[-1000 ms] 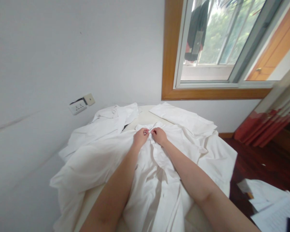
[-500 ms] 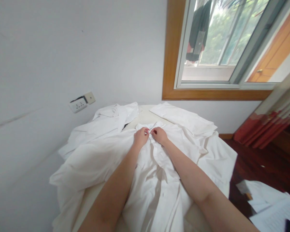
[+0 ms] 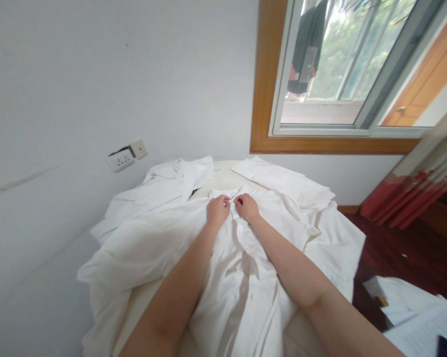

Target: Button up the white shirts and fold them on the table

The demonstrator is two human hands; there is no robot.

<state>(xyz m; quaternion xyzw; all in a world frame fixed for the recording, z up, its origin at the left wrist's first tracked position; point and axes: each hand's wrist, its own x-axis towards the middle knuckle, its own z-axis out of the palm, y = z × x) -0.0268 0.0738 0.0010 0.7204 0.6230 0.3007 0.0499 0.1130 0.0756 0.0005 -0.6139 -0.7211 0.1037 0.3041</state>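
Two bare hands, the left hand (image 3: 218, 209) and the right hand (image 3: 247, 208), are pinching a white shirt (image 3: 241, 270) near its top edge, fingertips narrow and nearly touching. The shirt is lying across a cream surface (image 3: 223, 177). Another white garment (image 3: 149, 196) is resting at far left, a folded white cloth (image 3: 283, 182) at far right.

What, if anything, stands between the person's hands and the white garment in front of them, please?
Nothing visible does: the left hand and right hand pinch the white garment near its far edge. Other white cloths lie to either side.
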